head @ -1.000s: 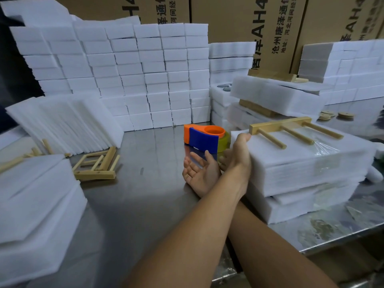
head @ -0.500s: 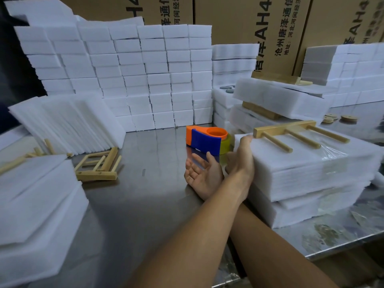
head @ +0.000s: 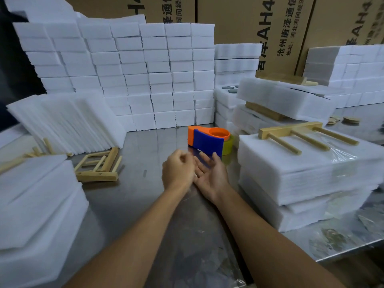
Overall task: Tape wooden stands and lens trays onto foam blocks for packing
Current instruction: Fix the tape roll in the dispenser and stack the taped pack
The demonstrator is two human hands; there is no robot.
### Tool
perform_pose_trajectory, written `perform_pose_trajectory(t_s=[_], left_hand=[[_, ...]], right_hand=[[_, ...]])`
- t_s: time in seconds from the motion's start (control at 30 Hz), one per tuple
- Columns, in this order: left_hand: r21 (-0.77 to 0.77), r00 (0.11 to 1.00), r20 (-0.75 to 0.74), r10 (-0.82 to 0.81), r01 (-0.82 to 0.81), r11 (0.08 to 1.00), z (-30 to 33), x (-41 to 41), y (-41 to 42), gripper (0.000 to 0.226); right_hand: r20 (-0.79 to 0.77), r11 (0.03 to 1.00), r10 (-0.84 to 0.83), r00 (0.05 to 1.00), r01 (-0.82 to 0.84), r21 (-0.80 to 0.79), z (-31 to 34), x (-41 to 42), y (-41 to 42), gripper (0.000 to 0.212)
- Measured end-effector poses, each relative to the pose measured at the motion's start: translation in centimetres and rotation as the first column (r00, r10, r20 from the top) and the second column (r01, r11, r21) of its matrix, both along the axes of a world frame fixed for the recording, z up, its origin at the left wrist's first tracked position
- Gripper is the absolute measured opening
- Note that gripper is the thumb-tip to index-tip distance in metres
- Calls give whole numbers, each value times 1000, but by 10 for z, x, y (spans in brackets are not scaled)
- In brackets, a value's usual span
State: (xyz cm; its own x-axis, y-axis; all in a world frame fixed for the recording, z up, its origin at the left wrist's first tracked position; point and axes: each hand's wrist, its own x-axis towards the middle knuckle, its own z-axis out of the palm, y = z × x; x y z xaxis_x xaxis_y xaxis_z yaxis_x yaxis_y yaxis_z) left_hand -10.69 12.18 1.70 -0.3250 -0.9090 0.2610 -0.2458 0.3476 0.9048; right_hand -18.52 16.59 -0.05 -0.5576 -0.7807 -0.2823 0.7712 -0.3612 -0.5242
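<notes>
Both hands sit mid-table, close together. Left hand has fingers curled in, back toward camera; can't tell if it grips anything. Right hand lies palm up w/ fingers relaxed and spread, holding nothing, just in front of the tape dispenser, orange and blue w/ a yellowish roll. To the right, a wooden stand w/ three pegs lies flat on top of a foam block stack; clear film shows at its right end. Another wooden stand lies on the steel table at left, near leaning foam sheets. Stacked foam blocks and cardboard boxes fill the back.
</notes>
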Motion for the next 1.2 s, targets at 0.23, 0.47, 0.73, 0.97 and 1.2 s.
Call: perform_pose_trajectory(t_s=[0.23,0.47,0.73,0.97,1.2], left_hand=[[26,996,86,32,-34,999,-30,37,-51,21],[97,997,0,78,-77,992,-34,38,-67,21],[98,998,28,59,-61,993,-35,30,-81,18],[48,996,84,8,-12,999,-36,20,-101,15],[20,998,62,-13,12,1000,-35,17,-106,14]], right_hand=[[-144,975,-173,974,190,113,-7,-3,-20,23],[-671,858,-133,730,424,291,-12,-3,-43,10],[-985,680,150,90,714,169,17,-21,-67,16],[-963,574,269,8,801,167,80,-74,-92,29],[-834,398,545,-92,903,161,119,-127,-133,55]])
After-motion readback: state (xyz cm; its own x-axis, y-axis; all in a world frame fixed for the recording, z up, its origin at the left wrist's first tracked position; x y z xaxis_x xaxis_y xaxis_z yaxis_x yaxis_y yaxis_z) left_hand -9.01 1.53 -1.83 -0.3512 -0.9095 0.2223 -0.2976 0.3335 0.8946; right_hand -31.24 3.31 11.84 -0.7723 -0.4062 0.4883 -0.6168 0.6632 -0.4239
